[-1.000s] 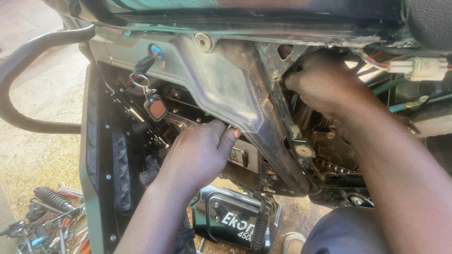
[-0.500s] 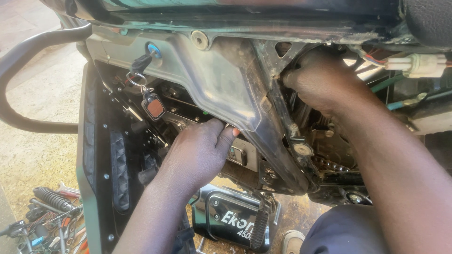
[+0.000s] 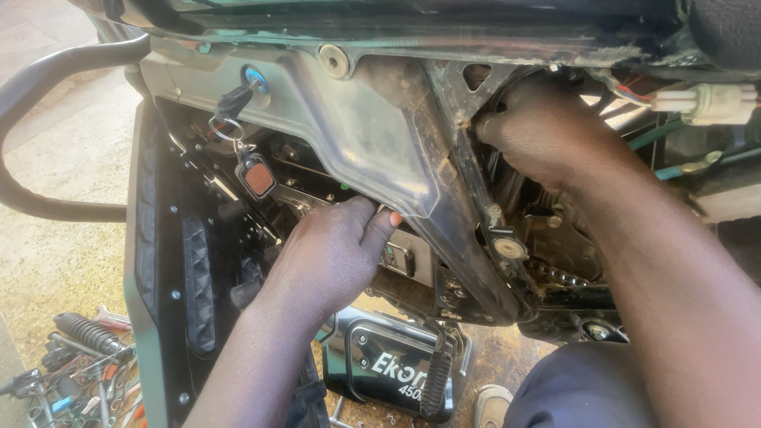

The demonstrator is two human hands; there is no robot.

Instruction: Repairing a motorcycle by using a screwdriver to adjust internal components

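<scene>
Behind frame, right hand fingertips hidden

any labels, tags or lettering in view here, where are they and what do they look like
Lettered cover: black glossy rounded panel on the floor, bottom centre, below the left hand; white lettering on it.
Key tag: small rounded tag, orange-brown face with dark rim, hanging from the key at upper left.
No screens or packages show.
</scene>
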